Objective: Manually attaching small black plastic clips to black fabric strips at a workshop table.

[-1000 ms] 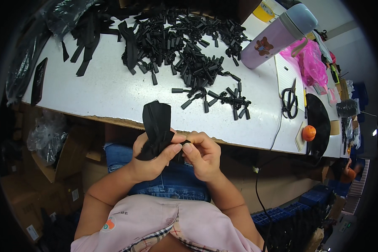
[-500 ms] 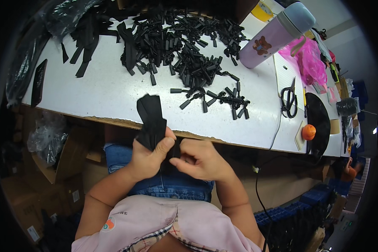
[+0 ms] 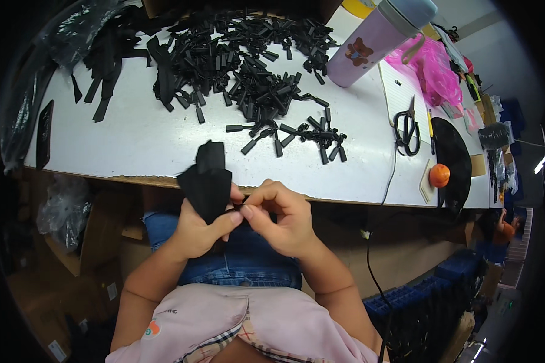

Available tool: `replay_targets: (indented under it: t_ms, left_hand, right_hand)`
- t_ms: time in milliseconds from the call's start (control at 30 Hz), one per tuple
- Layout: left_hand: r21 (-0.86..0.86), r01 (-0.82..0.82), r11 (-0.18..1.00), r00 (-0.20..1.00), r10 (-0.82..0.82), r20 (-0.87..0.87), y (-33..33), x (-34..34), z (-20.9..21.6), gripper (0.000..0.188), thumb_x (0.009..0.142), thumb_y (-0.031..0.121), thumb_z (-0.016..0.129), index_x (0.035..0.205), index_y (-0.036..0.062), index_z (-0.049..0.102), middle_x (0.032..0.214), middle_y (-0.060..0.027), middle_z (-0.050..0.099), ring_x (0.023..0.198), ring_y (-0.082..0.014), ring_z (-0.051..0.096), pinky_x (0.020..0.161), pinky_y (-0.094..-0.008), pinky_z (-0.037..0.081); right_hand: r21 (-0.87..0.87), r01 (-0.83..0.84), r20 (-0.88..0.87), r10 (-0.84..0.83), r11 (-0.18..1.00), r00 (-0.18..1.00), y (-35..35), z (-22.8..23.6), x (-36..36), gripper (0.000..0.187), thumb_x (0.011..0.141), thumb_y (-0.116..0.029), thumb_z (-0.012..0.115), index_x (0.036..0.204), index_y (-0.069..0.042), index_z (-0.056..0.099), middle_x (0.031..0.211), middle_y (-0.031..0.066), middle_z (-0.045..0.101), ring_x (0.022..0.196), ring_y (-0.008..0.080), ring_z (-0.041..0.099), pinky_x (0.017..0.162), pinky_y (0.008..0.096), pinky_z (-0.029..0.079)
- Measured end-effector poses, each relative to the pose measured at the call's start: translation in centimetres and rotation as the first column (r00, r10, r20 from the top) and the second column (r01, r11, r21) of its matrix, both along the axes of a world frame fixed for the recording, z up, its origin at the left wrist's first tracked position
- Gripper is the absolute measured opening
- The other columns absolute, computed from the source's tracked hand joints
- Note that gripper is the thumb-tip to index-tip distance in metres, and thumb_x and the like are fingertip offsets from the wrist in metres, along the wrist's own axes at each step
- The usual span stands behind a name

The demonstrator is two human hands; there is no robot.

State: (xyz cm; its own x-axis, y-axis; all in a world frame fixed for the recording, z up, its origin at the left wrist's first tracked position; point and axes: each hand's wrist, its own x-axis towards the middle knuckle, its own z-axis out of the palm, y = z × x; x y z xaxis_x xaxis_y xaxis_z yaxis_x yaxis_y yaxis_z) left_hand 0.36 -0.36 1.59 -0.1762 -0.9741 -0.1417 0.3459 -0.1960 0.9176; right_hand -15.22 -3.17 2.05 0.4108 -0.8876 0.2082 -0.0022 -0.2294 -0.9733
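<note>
My left hand is closed round a bundle of black fabric strips, whose flat ends fan out above the fingers. The thumb presses across the bundle's lower part. My right hand pinches with thumb and forefinger right at the left thumb tip. A thin dark bit shows between the two hands, too small and covered to make out. Both hands are above my lap, just in front of the table edge. On the white table beyond lies a heap of small black pieces with rectangular ends, a few of them spread toward me.
More black strips and clear plastic lie at the far left, by a dark flat phone-like object. At the right are a lilac bottle, scissors, an orange fruit and a pink bag.
My right hand has come up against the left thumb and now pinches there. The fabric bundle has tilted and spread slightly. The whole view has shifted a little, moving the table things leftward.
</note>
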Motion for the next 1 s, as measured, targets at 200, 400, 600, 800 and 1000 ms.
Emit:
replay_targets:
  t_ms: [200, 400, 600, 800, 1000]
  left_hand:
    - [-0.077, -0.131, 0.988, 0.990, 0.125, -0.070, 0.5, -0.8, -0.2, 0.016, 0.077, 0.003, 0.057, 0.092, 0.0007, 0.052, 0.073, -0.0035, 0.051, 0.048, -0.0068, 0.046, 0.041, -0.0183, 0.037]
    - [-0.771, 0.081, 0.631, 0.802, 0.418, 0.426, 0.2, -0.8, -0.2, 0.008, 0.078, 0.004, 0.057, 0.086, 0.0023, 0.057, 0.075, -0.0057, 0.052, 0.063, -0.0106, 0.051, 0.049, -0.0226, 0.042]
    - [0.119, -0.078, 0.990, 0.974, 0.101, -0.204, -0.1, -1.2, 0.0, 0.019, 0.082, 0.015, 0.051, 0.091, 0.0004, 0.044, 0.074, -0.0078, 0.048, 0.055, -0.0143, 0.050, 0.050, -0.0265, 0.047]
    - [0.075, -0.064, 0.995, 0.998, 0.066, -0.017, -0.2, -0.7, -0.2, 0.018, 0.080, 0.014, 0.054, 0.091, 0.0010, 0.048, 0.069, -0.0064, 0.051, 0.052, -0.0118, 0.049, 0.048, -0.0227, 0.044]
    - [0.040, -0.079, 0.996, 0.997, 0.080, -0.013, -0.3, -1.2, 0.0, 0.019, 0.081, 0.016, 0.055, 0.092, 0.0002, 0.051, 0.071, -0.0045, 0.052, 0.060, -0.0089, 0.051, 0.051, -0.0207, 0.043]
  right_hand:
    - [0.160, -0.034, 0.151, 0.010, 0.987, 0.988, 0.4, -0.6, 0.3, 0.003, 0.079, -0.001, 0.054, 0.079, 0.002, 0.053, 0.071, 0.0036, 0.054, 0.056, 0.0044, 0.047, 0.046, 0.0166, 0.037]
    - [0.525, -0.207, 0.372, -0.004, 0.825, 0.928, 0.5, -0.8, 0.0, 0.006, 0.079, -0.004, 0.054, 0.081, 0.001, 0.054, 0.065, 0.0019, 0.052, 0.053, 0.0051, 0.045, 0.045, 0.0184, 0.037]
    - [-0.750, 0.204, -0.459, -0.717, 0.629, 0.525, -3.8, 0.5, -1.3, 0.027, 0.067, -0.017, 0.064, 0.089, -0.004, 0.057, 0.080, 0.0092, 0.052, 0.063, 0.0229, 0.050, 0.049, 0.0278, 0.041]
    - [-0.778, 0.114, -0.535, -0.746, 0.618, 0.395, -5.0, 0.0, -2.2, 0.028, 0.066, -0.018, 0.064, 0.090, -0.005, 0.058, 0.084, 0.0083, 0.051, 0.070, 0.0226, 0.048, 0.057, 0.0307, 0.042]
    - [-0.691, 0.342, -0.359, -0.714, 0.636, 0.601, -4.6, -1.1, -3.1, 0.018, 0.065, 0.000, 0.062, 0.083, -0.002, 0.059, 0.078, 0.0078, 0.053, 0.062, 0.0192, 0.050, 0.054, 0.0278, 0.043]
